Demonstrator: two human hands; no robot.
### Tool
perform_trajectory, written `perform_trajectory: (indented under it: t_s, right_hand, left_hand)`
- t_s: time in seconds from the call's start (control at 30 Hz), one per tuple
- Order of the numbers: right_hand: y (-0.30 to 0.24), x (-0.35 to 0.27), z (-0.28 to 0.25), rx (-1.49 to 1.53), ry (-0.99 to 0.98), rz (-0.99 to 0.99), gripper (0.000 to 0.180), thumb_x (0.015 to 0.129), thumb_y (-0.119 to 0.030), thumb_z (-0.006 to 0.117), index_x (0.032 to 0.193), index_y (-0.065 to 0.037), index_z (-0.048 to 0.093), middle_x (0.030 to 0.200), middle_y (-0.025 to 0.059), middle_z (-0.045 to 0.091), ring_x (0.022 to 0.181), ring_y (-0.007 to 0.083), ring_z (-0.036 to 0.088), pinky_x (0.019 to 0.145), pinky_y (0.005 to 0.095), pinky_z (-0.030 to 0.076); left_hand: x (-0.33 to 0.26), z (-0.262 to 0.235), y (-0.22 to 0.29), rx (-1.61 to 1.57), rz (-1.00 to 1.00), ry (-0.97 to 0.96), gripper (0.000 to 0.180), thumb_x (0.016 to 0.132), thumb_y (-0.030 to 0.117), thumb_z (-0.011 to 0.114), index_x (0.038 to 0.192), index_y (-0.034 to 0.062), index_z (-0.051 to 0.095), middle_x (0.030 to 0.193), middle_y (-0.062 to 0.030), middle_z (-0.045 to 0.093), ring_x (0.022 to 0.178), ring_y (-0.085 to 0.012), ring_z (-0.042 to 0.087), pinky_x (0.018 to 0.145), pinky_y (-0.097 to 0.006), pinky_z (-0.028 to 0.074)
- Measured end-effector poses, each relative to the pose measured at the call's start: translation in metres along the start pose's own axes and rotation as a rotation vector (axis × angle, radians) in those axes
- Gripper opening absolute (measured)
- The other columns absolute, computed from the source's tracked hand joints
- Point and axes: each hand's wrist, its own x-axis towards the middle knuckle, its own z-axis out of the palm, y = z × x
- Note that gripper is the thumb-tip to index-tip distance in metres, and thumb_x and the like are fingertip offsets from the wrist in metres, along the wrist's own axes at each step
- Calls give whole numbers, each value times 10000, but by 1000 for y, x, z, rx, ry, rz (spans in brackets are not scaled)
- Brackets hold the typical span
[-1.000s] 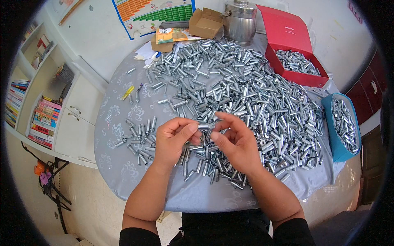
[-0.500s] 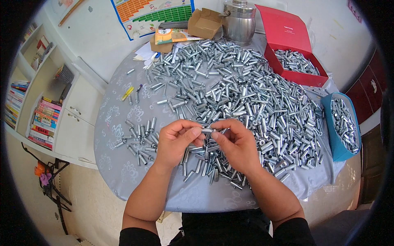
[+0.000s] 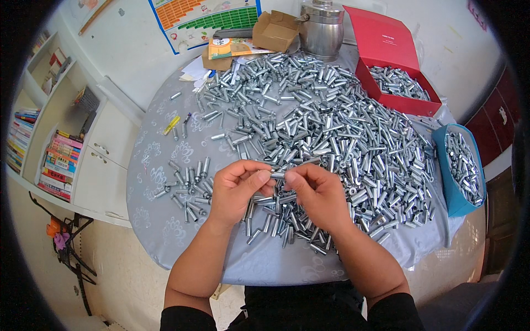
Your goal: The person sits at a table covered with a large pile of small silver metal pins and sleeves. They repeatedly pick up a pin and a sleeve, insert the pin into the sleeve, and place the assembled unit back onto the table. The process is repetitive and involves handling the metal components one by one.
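L hand pinches one end of a small metal tube btwn thumb & fingers; R hand pinches the other end. Tube's approx level, above front of big pile of metal pcs on cloth-covered tbl. More pcs in red box, back R, & blue bin, R edge.

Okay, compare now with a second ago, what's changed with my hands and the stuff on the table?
Your right hand had its thumb and index finger spread; they have closed on the right end of the metal part. Your left hand still grips its left end. The pile, red box and blue bin look unchanged.
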Motion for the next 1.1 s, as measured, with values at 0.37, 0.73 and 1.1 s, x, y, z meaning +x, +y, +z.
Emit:
perform_trajectory:
  t_s: [0.37, 0.73, 1.1]
  right_hand:
    - [5, 0, 2, 20, 51, -95, 174, 875, -108, 690, 1027, -31, 657, 843, 1, 623, 616, 38, 466, 550, 197, 399]
    - [-4, -1, 4, 77, 107, -73, 193, 855, -70, 698, 1041, -35, 657, 891, 4, 616, 602, 38, 460, 554, 198, 411]
    - [5, 0, -1, -23, 50, -28, 192, 887, -86, 668, 1068, -24, 646, 725, -30, 588, 611, 31, 460, 543, 193, 390]
  left_hand:
    - [0, -1, -2, 2, -1, -41, 162, 915, 81, 632, 1040, -21, 649, 850, -101, 691, 718, -128, 663, 643, -244, 556]
    - [0, 0, -1, -20, 0, -44, 171, 919, 87, 628, 1052, -19, 642, 854, -103, 693, 708, -125, 656, 649, -243, 551]
    - [0, 0, -1, -4, 4, -34, 163, 917, 79, 625, 1045, -21, 641, 859, -102, 692, 714, -125, 656, 653, -244, 551]
